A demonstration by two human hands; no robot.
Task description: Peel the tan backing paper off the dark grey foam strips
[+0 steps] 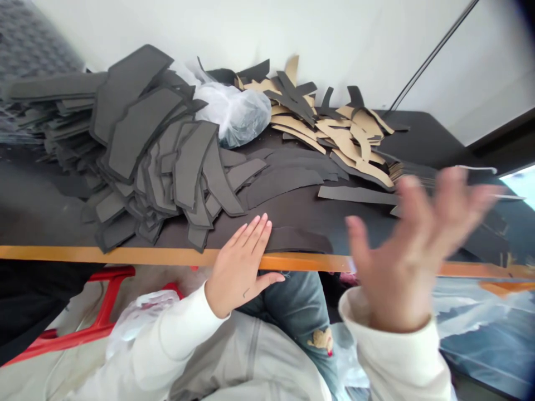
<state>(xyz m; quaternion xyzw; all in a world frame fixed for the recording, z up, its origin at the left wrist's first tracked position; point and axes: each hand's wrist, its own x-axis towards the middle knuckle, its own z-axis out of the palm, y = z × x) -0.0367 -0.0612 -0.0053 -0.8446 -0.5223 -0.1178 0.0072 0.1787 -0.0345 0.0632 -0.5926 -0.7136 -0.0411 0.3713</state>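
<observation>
My left hand [244, 264] lies flat at the orange front edge of the dark table, fingers together and stretched out, fingertips beside the left end of a curved dark piece [296, 239]. Raised over the table's right part, my right hand [412, 250] is blurred, its fingers spread with nothing in them. A thin grey strip [355, 194] lies to the left of its fingers. Behind my left hand, flat dark curved pieces [284, 181] overlap on the tabletop.
A large heap of dark foam-like pieces [140, 128] covers the left side. A clear plastic bag [240, 111] stands at the back middle, beside a pile of tan and black curved strips [345, 136]. Red stool legs [108, 301] show below the edge.
</observation>
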